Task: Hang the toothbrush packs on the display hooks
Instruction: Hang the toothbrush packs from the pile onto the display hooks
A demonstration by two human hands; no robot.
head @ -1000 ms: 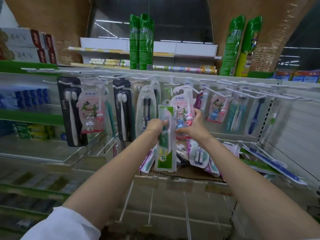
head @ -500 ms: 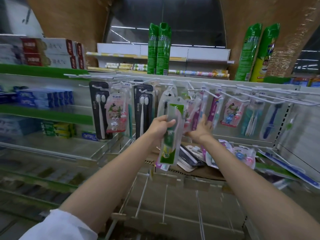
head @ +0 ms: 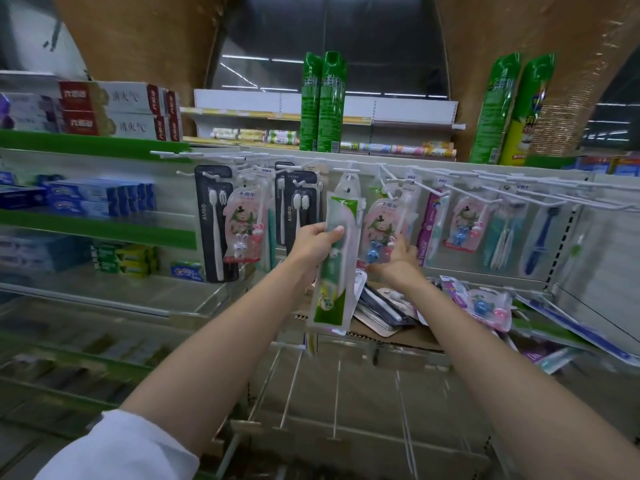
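Shop shelving with a white pegboard wall (head: 606, 271) fills the view, and before it the left hand (head: 313, 245) grips a green toothbrush pack (head: 334, 265) around its middle, holding it upright just under a white display hook (head: 349, 170). The right hand (head: 398, 259) reaches to a hanging pink pack (head: 379, 230); whether it grips it I cannot tell. Held so low, the pack's top may flex, miss the hook tip, and drop onto the loose packs (head: 384, 306) below.
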